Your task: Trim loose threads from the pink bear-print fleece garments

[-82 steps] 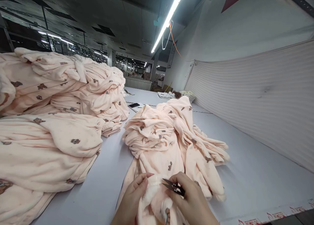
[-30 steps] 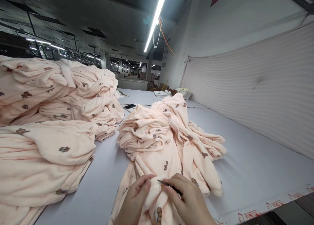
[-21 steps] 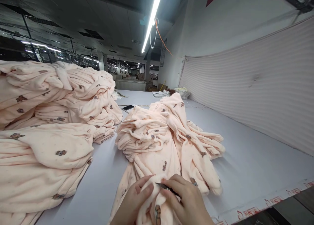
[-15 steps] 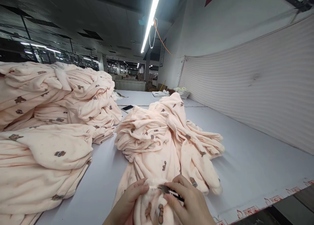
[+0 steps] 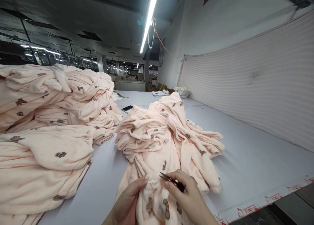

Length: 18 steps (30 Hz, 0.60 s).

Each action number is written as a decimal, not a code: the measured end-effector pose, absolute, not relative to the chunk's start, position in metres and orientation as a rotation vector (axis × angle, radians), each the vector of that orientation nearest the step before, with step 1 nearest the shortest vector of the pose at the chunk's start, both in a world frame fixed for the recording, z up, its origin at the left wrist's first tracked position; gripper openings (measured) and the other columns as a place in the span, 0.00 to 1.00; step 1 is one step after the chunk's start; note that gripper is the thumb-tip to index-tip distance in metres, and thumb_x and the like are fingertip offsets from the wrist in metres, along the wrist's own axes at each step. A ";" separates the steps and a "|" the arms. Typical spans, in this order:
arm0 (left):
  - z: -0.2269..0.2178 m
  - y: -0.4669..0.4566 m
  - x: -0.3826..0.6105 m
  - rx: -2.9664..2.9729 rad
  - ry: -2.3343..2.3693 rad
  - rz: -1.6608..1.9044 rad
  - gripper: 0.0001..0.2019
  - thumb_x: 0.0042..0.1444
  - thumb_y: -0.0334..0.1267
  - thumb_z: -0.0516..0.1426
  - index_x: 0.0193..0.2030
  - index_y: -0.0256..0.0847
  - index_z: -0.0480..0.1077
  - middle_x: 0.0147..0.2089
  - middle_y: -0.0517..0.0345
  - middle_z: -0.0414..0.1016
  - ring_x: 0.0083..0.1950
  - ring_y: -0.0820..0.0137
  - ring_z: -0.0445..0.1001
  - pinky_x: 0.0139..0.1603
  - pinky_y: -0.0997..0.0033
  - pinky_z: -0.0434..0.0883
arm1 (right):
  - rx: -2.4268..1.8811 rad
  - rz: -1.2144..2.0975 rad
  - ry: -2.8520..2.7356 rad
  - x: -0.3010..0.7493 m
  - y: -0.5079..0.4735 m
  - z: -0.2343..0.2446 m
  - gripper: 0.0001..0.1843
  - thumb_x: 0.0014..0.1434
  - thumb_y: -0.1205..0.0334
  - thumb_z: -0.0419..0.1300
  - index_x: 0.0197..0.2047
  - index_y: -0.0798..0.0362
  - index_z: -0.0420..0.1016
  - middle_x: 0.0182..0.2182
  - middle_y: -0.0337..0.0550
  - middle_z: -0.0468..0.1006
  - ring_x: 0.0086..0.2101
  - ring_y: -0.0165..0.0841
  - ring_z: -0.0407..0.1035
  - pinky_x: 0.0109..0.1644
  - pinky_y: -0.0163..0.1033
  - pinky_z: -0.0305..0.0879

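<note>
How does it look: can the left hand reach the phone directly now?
Probably not: the left hand holds pale pink fabric, and heaped folds lie between hand and phone.

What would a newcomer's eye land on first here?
Probably the big heap of pale peach, brown-printed fabric filling the left side. The bright tube light slanting across the top center would likely compete with it. Then, at bottom center, the right hand holds small dark snips beside the peach cloth gripped by the left hand.
</note>
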<state>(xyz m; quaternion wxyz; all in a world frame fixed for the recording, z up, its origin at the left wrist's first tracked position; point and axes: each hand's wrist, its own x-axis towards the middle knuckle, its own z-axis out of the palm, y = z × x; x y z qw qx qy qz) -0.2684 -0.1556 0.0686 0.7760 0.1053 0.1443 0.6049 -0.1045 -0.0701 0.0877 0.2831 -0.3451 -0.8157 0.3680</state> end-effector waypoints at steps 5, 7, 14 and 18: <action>0.071 -0.153 -0.272 0.226 0.288 1.224 0.19 0.61 0.36 0.47 0.53 0.29 0.69 0.40 0.44 0.81 0.47 0.56 0.78 0.53 0.57 0.67 | -0.860 0.735 -2.355 -0.106 -0.078 0.097 0.14 0.58 0.59 0.60 0.48 0.45 0.76 0.37 0.41 0.76 0.38 0.37 0.71 0.41 0.38 0.62; 0.072 -0.152 -0.271 0.231 0.280 1.220 0.19 0.62 0.37 0.47 0.53 0.27 0.69 0.40 0.43 0.81 0.47 0.56 0.77 0.53 0.57 0.67 | -0.857 0.667 -2.395 -0.108 -0.078 0.098 0.12 0.60 0.59 0.58 0.47 0.44 0.77 0.36 0.41 0.76 0.36 0.36 0.72 0.39 0.38 0.61; 0.069 -0.150 -0.267 0.226 0.306 1.255 0.16 0.62 0.34 0.49 0.50 0.28 0.71 0.42 0.43 0.80 0.46 0.57 0.78 0.52 0.59 0.67 | -0.817 0.777 -2.372 -0.108 -0.071 0.094 0.11 0.61 0.59 0.59 0.45 0.45 0.79 0.35 0.40 0.78 0.37 0.34 0.73 0.39 0.35 0.62; 0.072 -0.149 -0.264 0.239 0.372 1.323 0.14 0.60 0.32 0.51 0.48 0.29 0.72 0.40 0.44 0.81 0.43 0.58 0.79 0.49 0.60 0.68 | -0.855 0.833 -2.283 -0.103 -0.070 0.094 0.13 0.64 0.56 0.54 0.42 0.47 0.80 0.33 0.40 0.77 0.36 0.34 0.72 0.39 0.35 0.62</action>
